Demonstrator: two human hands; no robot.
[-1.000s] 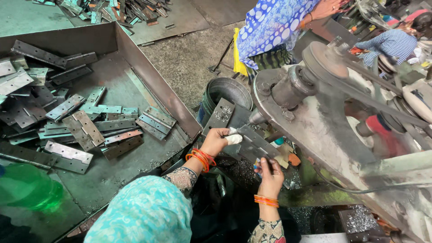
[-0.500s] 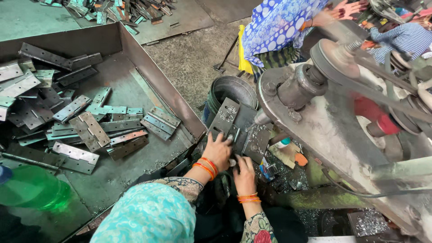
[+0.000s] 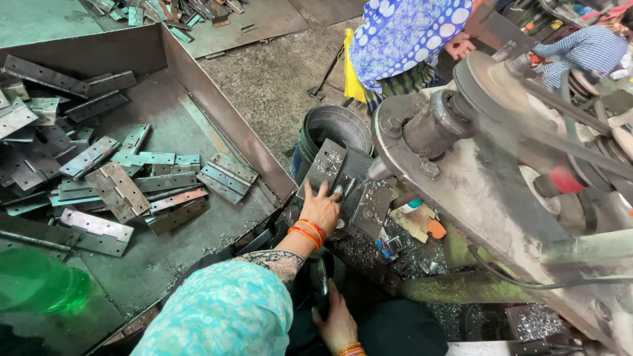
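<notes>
Pressing left hand (image 3: 322,207) flat on open hinge (image 3: 346,184) under drill, right hand (image 3: 337,323) gripping dark lever (image 3: 320,290) below

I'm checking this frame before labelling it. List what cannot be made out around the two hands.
- Head view: what the right hand grips; a dark handle-like part shows, its lower end hidden by the hand.
- Drill tip contact on the hinge plate: too small.
- Left hand covers the plate's lower edge.
- Bucket contents: hidden by its rim.

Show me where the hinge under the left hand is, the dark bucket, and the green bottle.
hinge (image 3: 328,163): head view, on its upper leaf strewn with metal shavings.
dark bucket (image 3: 310,142): head view, on its outer left wall.
green bottle (image 3: 36,285): head view, on its blurred green body.
</notes>
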